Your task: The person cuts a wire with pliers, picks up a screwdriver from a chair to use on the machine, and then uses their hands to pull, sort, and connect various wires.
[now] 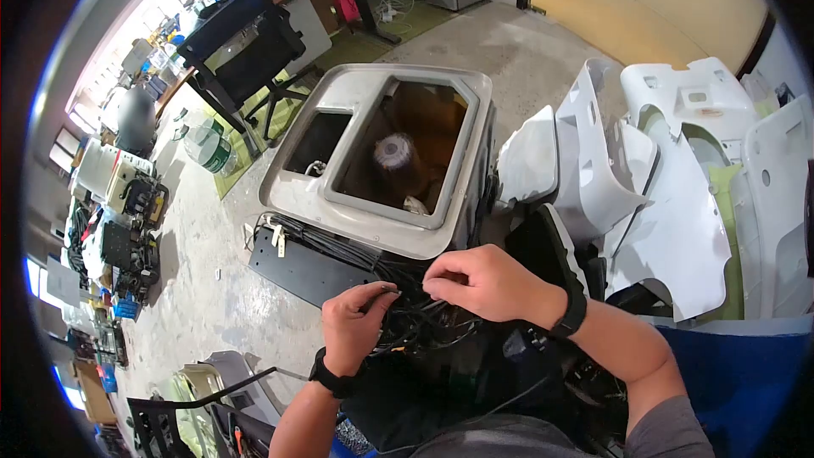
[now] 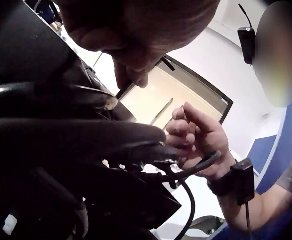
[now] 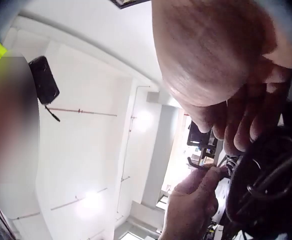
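Observation:
My left hand pinches a small dark piece between thumb and forefinger, over a tangle of black cables. The right wrist view shows it as a bent black cable end at the left fingertips. Just to the right, my right hand is held with its fingers curled and its thumb close to the forefinger. From the left wrist, the right hand appears behind thick black cables; I cannot tell what lies between its fingertips. Both hands are in front of a grey-beige machine housing.
The housing has two openings, the larger holding a round white-topped part. A black metal plate lies by its front left edge. White shell panels lean at the right. A black office chair and a large water bottle stand behind.

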The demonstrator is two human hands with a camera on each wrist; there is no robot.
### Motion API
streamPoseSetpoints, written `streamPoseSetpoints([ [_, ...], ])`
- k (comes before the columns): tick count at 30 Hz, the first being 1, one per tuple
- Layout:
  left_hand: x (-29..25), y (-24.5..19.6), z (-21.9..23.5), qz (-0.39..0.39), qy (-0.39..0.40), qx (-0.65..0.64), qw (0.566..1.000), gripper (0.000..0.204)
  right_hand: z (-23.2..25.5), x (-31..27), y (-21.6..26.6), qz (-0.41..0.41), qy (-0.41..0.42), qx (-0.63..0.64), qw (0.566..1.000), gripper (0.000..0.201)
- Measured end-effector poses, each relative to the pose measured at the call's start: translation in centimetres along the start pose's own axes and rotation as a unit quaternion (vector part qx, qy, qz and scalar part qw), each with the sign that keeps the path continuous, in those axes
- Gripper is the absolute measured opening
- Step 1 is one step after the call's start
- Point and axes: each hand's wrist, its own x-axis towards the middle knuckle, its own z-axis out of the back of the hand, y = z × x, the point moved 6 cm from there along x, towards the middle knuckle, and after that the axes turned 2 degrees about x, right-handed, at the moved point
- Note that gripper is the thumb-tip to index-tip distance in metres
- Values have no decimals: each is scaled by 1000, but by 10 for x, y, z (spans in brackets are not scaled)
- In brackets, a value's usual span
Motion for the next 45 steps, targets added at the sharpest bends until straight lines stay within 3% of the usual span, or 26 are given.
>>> streamPoseSetpoints([
  [7,-1,-14,-1,-73,4,5,997,15,-22,23,30,77,75,-194,975,24],
  [19,-3,-23,-6,-163,17,35,986,18,-37,17,38,57,108,-421,899,18],
  [26,0,-22,-4,-175,-2,29,984,16,-39,27,40,36,121,-466,876,16],
  [32,2,-16,-5,-175,-2,34,984,14,-42,31,40,87,146,-480,861,13],
  [35,0,-19,1,-177,9,44,983,14,-47,33,45,164,150,-512,830,9],
  [37,-2,-19,3,-172,10,36,984,14,-54,32,52,279,192,-498,798,6],
  [40,-5,-18,4,-172,10,23,985,15,-56,32,58,316,212,-509,772,9],
  [41,-4,-18,4,-179,3,14,984,15,-55,31,58,320,210,-510,770,9],
  [43,-4,-18,3,-177,-12,24,984,16,-46,31,52,286,154,-474,818,6],
  [45,-5,-15,-1,-174,-15,18,985,17,-43,27,49,277,138,-488,816,5],
])
